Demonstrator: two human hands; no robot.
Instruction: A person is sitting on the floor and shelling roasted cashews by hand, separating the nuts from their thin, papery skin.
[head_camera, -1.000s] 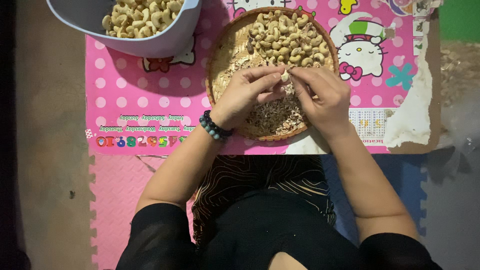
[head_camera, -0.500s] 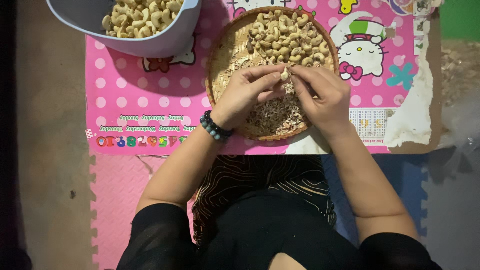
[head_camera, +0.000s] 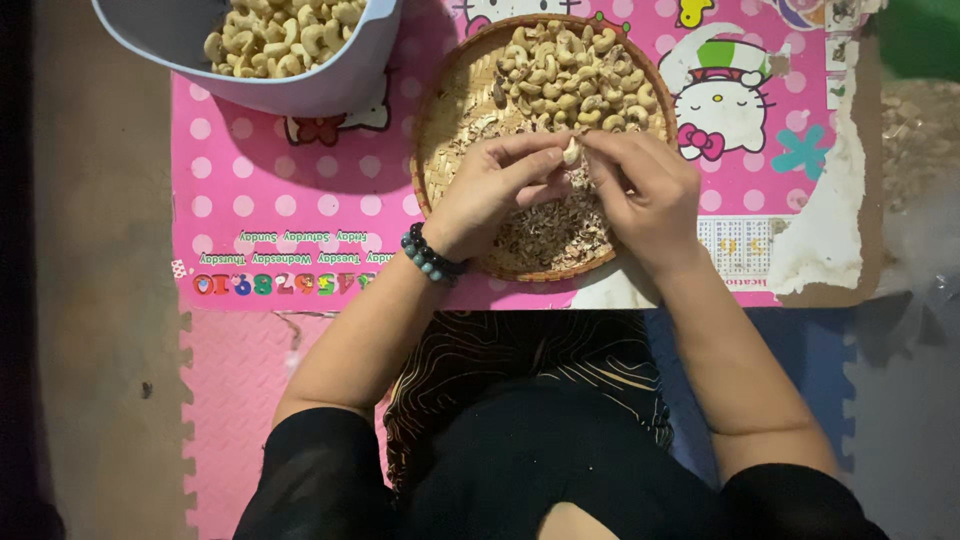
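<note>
We find both hands over the woven tray (head_camera: 450, 120), near the pink mat's (head_camera: 300, 200) far edge. Left hand (head_camera: 492, 195) and right hand (head_camera: 645, 190) pinch one cashew (head_camera: 571, 151) between fingertips, apparently so skins drop into the tray.

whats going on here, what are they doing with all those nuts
A person sits over a round woven tray on a pink patterned mat. The left hand and right hand pinch a single pale cashew between their fingertips above the tray. Unpeeled cashews are heaped at the tray's far side, with skin flakes nearer. A grey bowl of pale nuts stands to the left.
</note>
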